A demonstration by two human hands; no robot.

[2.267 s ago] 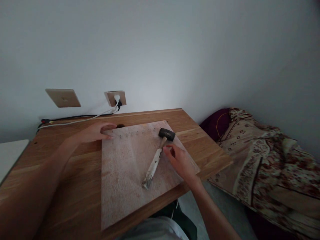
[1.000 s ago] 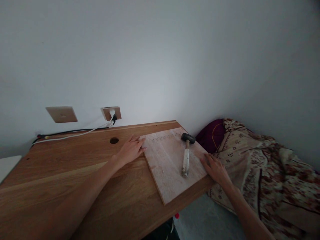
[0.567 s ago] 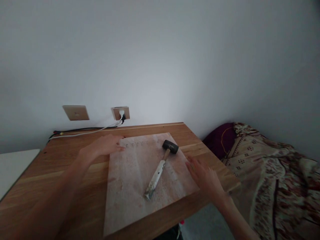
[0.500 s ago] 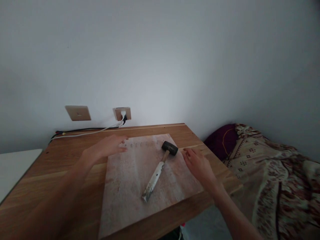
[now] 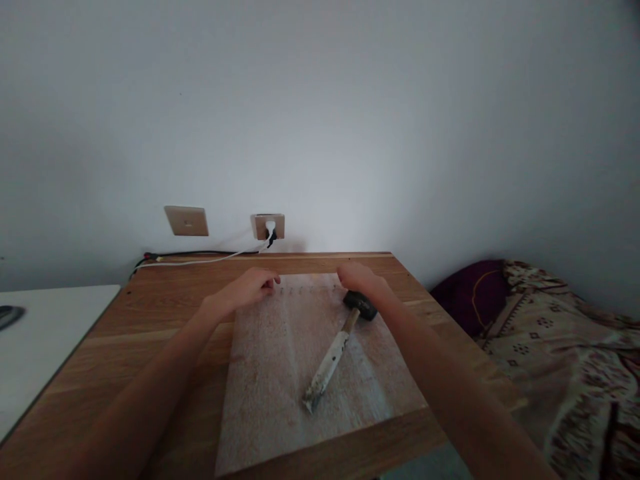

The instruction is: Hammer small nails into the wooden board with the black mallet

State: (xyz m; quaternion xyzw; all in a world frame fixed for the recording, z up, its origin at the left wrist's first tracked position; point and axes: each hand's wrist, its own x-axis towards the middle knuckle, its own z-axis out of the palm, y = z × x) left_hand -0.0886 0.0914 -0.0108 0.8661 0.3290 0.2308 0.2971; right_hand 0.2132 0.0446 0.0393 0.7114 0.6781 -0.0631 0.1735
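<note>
A pale pink stone slab (image 5: 270,393) lies on the wooden desk (image 5: 165,313). On it rests a mallet (image 5: 333,357) with a black rubber head (image 5: 361,305) and a whitish, stained handle, lying diagonally. A row of small marks (image 5: 300,291) runs along the slab's far edge. My left hand (image 5: 249,287) sits at the far left corner, fingers curled down onto the slab. My right hand (image 5: 361,277) is cupped over the far edge, just behind the mallet head, its fingertips partly hidden.
Two wall plates sit above the desk, one a socket (image 5: 267,226) with plugs and a white cable (image 5: 200,260) along the back edge. A white surface (image 5: 45,333) adjoins on the left. A bed with a patterned blanket (image 5: 565,347) and maroon pillow (image 5: 470,293) is on the right.
The slab was slid about the desk and now lies straighter in front of me. My right hand moved from the slab's right side up to its far edge beside the mallet head.
</note>
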